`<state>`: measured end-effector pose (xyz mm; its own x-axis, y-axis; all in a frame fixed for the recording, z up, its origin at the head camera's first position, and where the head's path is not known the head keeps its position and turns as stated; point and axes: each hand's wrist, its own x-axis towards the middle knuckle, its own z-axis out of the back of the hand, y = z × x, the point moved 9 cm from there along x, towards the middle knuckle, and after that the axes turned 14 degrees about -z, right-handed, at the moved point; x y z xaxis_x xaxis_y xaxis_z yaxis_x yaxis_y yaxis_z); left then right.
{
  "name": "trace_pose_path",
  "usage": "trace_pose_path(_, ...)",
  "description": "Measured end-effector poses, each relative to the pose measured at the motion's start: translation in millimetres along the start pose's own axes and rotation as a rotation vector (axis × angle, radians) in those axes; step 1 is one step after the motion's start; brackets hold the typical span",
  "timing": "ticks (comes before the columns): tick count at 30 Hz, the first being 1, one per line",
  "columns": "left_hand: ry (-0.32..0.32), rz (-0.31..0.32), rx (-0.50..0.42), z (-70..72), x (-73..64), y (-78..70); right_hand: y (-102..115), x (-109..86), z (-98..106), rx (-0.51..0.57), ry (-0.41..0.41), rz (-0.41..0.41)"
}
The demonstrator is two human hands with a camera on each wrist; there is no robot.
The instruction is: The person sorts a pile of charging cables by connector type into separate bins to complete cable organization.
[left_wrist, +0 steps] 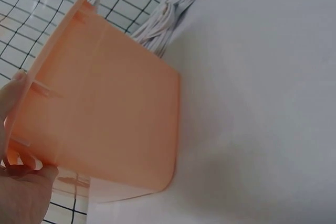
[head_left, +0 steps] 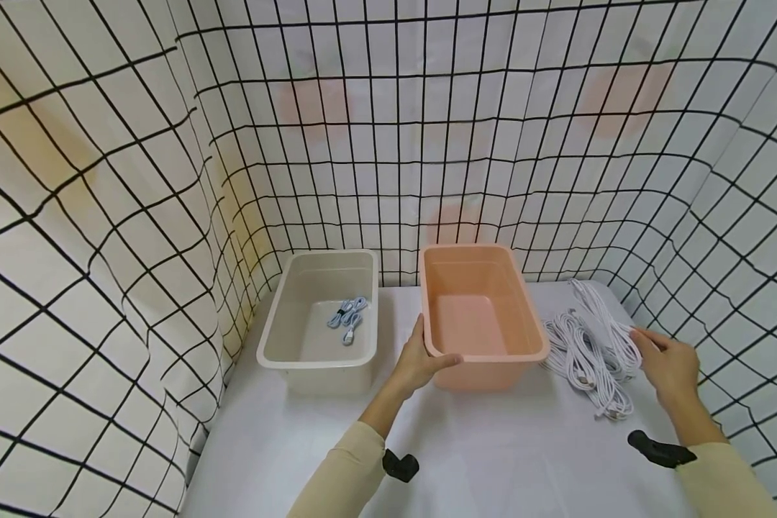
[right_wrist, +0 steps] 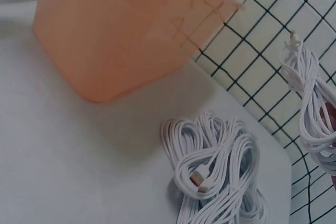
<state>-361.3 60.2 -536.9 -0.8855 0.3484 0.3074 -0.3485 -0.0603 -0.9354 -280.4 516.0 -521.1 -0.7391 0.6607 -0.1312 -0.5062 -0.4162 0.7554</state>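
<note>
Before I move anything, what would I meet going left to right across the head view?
Cream bin → left hand → orange bin → white cables → right hand.

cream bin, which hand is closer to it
Left. The left hand grips the rim of the orange bin, just right of the cream bin; the right hand is farther right, past the orange bin, holding a white cable bundle.

Right grip (head_left: 672,365) on white cable (head_left: 611,327)
</note>
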Motion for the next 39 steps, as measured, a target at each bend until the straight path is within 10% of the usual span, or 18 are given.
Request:
trace_pose_path(21,-0.010,-0.008,-0.024,3.8,1.2,0.6,88.9,-14.3,-16.3,0.104,0.027,0.094)
trace_pose_path(39,0.002,0.002,0.007,1.0,0.5,-0.6,177.2,-43.9,-77.4,0.125,0.021,0.302)
